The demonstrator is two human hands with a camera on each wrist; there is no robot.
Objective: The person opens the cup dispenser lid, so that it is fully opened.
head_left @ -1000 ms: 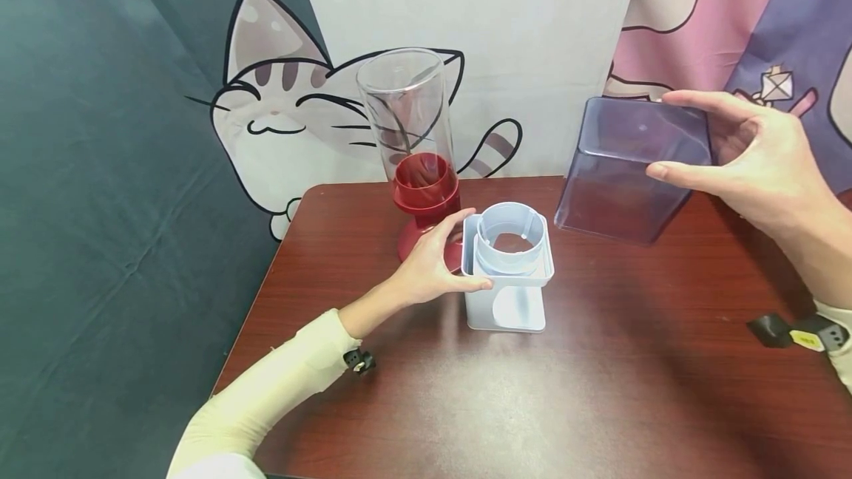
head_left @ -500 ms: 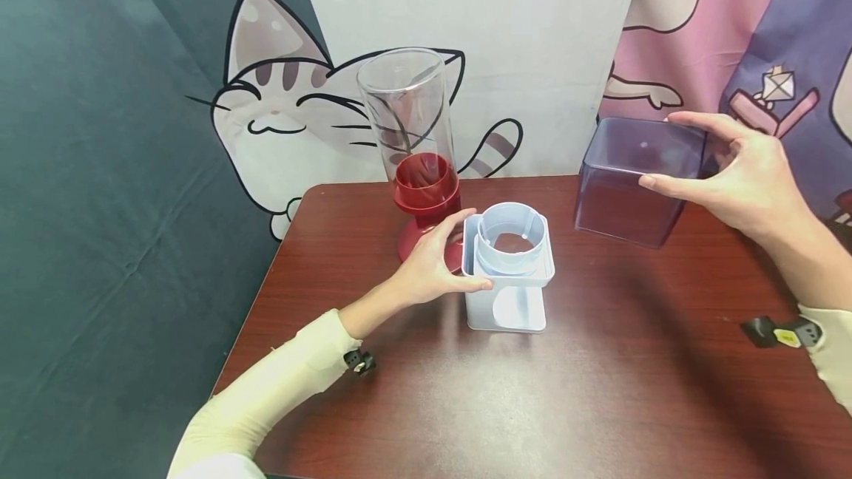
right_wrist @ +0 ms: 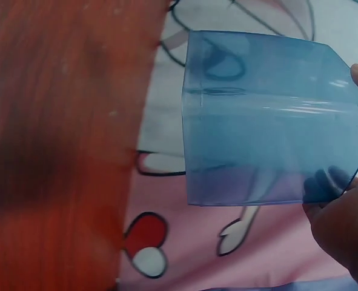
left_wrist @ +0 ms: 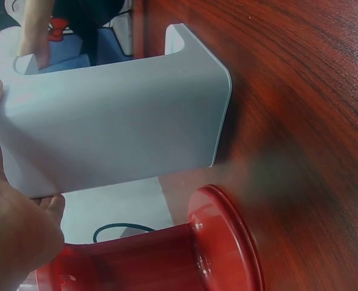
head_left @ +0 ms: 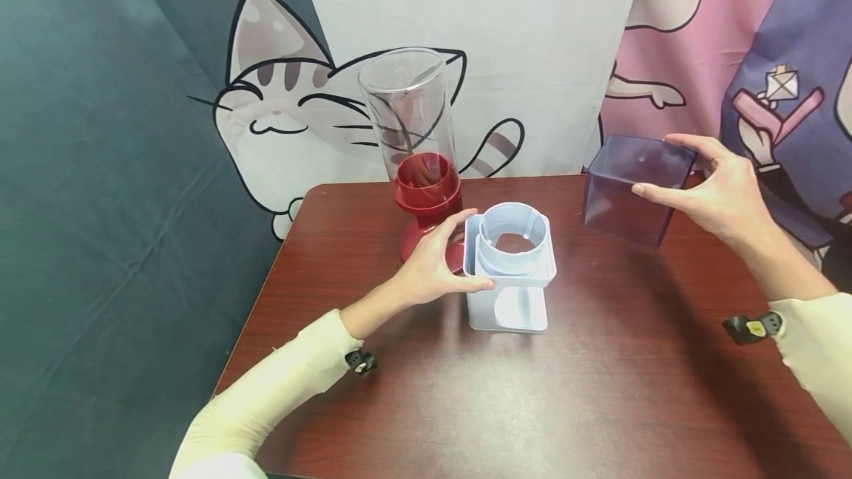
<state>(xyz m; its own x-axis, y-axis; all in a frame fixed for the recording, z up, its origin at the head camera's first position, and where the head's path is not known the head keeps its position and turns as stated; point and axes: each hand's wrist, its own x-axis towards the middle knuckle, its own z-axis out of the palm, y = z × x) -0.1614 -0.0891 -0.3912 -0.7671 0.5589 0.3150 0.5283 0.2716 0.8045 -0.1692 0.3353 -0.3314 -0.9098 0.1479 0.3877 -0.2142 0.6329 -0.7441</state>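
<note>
My left hand (head_left: pixel 429 268) grips the upper rim of a white plastic stand (head_left: pixel 481 305) from its left side, thumb at the front and fingers behind. A round white collar (head_left: pixel 511 261) sits inside that rim. In the left wrist view the stand's smooth side wall (left_wrist: pixel 118 121) fills the middle. Up in the air at the right, my right hand (head_left: pixel 722 187) pinches a see-through bluish-purple box (head_left: pixel 622 202) between thumb and fingers, closed face upward. The right wrist view shows the box (right_wrist: pixel 257 133) held apart from the table, fingertips visible through its wall.
Just behind my left hand stands a red pedestal (head_left: pixel 429 194) with a tall clear cylinder (head_left: pixel 409 113) on top. The brown table (head_left: pixel 399 405) has its left edge near my left sleeve. Printed cloths with a cartoon cat (head_left: pixel 279 146) hang behind it.
My right hand has brought the clear box lower, and the hand has moved left. The left hand and the white stand stay where they were.
</note>
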